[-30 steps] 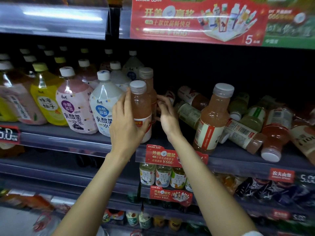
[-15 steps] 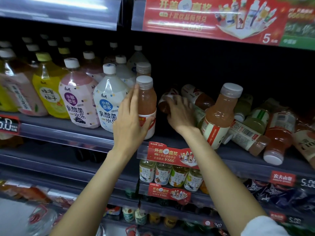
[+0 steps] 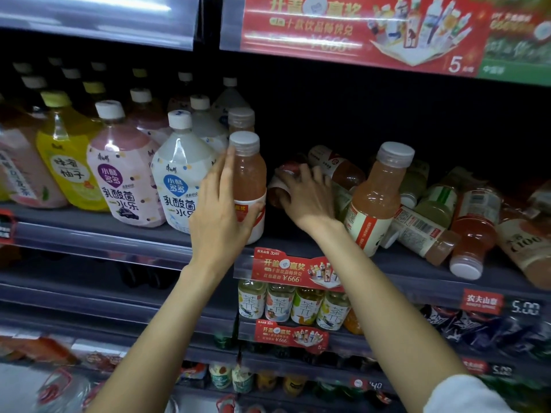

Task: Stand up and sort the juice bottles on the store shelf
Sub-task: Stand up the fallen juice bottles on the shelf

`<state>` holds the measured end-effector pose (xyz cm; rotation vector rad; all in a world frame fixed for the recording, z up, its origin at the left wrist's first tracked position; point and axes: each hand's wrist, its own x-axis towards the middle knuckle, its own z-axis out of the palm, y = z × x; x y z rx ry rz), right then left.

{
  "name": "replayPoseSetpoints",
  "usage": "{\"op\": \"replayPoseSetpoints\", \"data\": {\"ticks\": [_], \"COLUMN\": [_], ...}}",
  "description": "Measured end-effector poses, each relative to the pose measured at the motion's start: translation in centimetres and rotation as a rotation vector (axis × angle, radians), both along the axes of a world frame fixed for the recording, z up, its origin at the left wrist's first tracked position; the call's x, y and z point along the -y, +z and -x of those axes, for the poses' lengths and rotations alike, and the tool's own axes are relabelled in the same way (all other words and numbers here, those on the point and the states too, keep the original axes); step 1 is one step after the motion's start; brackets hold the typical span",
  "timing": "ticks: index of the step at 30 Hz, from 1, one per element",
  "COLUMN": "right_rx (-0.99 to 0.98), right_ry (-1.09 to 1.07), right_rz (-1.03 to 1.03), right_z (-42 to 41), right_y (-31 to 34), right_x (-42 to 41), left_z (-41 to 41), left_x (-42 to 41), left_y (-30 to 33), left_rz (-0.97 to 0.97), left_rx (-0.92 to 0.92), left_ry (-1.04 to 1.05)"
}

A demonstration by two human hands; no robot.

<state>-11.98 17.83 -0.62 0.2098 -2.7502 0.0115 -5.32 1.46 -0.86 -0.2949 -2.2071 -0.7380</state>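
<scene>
Shelf (image 3: 98, 231): we face a dark sloped deck, big round bottles standing in rows at its left, a heap of fallen juice bottles at its right.
Heap (image 3: 465, 222): several lie on their sides or point cap-down toward the front lip; one pink bottle (image 3: 374, 201) leans tilted at the heap's left edge.
Upright bottle (image 3: 249, 186): it stands at the front, just right of the white round bottle (image 3: 182, 180), another capped one right behind it.
Left hand (image 3: 217, 213): our fingers lie straight and together along the upright bottle's left side, thumb hooked across its label, steadying it.
Right hand (image 3: 307, 198): our fingers curl over a lying red bottle (image 3: 281, 186), gripping its body.
Key relation: the red bottle lies on its side under our right fingers, long axis roughly left to right, one end toward the upright bottle; we cannot tell which end holds the cap. The right hand already has it, so we judge tipping it upright into the gap beside the left hand comes next.
</scene>
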Motion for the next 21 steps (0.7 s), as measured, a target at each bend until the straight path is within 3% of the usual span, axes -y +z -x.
{"op": "replayPoseSetpoints", "data": {"ticks": [4,10,13,18,21], "right_rx": [0.147,0.018,-0.047,0.171,0.171], "right_ry": [0.083,0.116,0.019,-0.178,-0.204], "right_rz": [0.114,0.296,0.18,0.128,0.168], "right_z": [0.8,-3.8,-5.3,-3.7,-3.3], "right_y": [-0.5,-0.6,0.1,0.7,-0.2], "right_x": [1.0,0.6,0.8,1.7,1.5], "left_z": [0.0,0.3,0.3,0.2,0.2], "left_x": [0.1,0.1,0.0,0.3,0.2], "left_y": [0.1,-0.3,-0.3,-0.3,-0.3], "left_rz": [-0.008,-0.01,-0.011,-0.005,-0.008], "left_rx": [-0.003,-0.009,-0.007,-0.002,-0.002], "left_ry": [-0.003,0.0,-0.001,-0.019,-0.008]}}
